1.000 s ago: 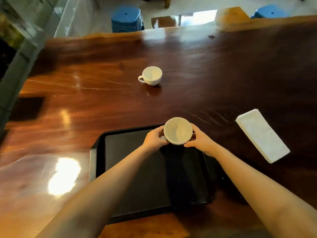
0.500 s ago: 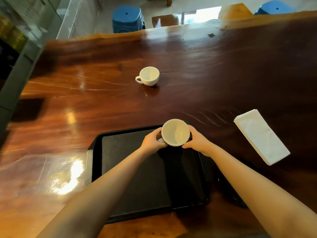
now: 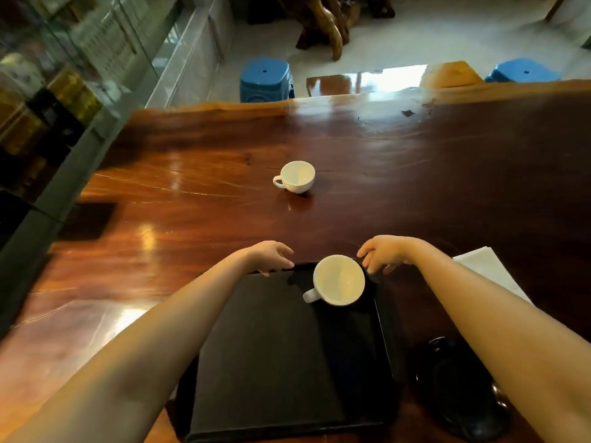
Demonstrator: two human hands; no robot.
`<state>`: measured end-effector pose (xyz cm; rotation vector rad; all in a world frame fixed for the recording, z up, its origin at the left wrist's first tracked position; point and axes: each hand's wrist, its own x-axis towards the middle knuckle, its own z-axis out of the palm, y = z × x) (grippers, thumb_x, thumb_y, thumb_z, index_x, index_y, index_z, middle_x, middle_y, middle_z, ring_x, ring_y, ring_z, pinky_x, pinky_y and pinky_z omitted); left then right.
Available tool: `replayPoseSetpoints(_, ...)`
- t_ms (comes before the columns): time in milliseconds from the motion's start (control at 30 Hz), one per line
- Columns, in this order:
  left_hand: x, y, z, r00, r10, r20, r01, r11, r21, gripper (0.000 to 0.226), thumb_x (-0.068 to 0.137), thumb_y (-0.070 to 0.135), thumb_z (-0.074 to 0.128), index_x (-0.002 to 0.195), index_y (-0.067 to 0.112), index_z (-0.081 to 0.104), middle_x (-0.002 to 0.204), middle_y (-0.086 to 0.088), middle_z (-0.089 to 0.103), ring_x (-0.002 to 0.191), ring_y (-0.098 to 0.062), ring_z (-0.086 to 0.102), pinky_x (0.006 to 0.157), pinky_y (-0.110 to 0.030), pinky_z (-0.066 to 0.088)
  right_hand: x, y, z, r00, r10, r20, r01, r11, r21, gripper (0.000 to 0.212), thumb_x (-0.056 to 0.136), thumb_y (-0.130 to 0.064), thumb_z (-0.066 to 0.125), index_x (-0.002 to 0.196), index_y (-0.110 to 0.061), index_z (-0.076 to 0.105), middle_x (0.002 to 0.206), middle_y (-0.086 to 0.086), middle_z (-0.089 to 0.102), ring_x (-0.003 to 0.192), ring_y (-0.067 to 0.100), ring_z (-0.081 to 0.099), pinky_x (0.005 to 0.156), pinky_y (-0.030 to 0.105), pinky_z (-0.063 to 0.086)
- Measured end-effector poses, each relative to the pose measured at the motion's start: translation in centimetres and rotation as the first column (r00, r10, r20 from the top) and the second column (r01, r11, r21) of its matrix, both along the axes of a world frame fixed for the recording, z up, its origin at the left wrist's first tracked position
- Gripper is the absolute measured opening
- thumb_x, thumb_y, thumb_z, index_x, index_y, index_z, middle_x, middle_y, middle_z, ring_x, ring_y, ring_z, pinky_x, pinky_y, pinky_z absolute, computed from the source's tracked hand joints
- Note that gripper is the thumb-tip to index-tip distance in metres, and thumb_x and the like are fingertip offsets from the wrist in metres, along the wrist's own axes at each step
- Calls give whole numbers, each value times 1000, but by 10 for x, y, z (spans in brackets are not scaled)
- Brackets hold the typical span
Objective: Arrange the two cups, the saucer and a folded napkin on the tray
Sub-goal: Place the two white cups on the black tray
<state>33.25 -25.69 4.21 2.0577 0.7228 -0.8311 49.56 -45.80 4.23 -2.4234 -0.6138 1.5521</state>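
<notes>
cup (image 3: 339, 279) on tray (image 3: 281, 362) far-right corner | hands (image 3: 271, 255) empty, apart | second cup (image 3: 295, 176) on table (image 3: 447, 193)

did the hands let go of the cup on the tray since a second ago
Yes. Both hands, left hand and right hand, have opened and moved apart past the tray's far rim; the near cup stands alone in its far right corner.

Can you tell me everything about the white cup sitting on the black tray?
The round white cup, glossy like ceramic, stands upright in the far right corner of the flat black tray. It looks empty, with a pale, smooth inside. Its small looped handle sticks out toward the near left. Nothing holds it: the left hand and right hand hover open on either side, not touching it. Only the tray touches it, underneath.
</notes>
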Motion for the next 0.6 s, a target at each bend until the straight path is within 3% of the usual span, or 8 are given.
replayPoseSetpoints(133,22,29,16,999,-39,0,39,995,92,46,94,31,51,138,18,45,138,-5,52,117,-22,56,90,-36,54,22,33,16,995,99,13,-98,993,-73,52,85,-1,62,133,-11,45,135,12,52,121,28,53,96,42,46)
replayPoseSetpoints(367,60,72,29,992,-72,-106,83,991,103,48,95,34,49,139,18,43,135,-6,55,117,-23,58,96,-41,51,59,93,26,967,252,33,-243,955,-172,55,83,-8,65,134,-17,45,140,7,47,120,25,52,98,43,47)
replayPoseSetpoints(600,94,112,10,983,-85,-165,109,984,142,47,96,35,47,139,17,43,135,-8,55,120,-25,56,96,-42,51,95,141,10,958,284,32,-274,944,-185,57,83,-10,66,136,-18,44,142,6,46,123,25,51,101,46,45)
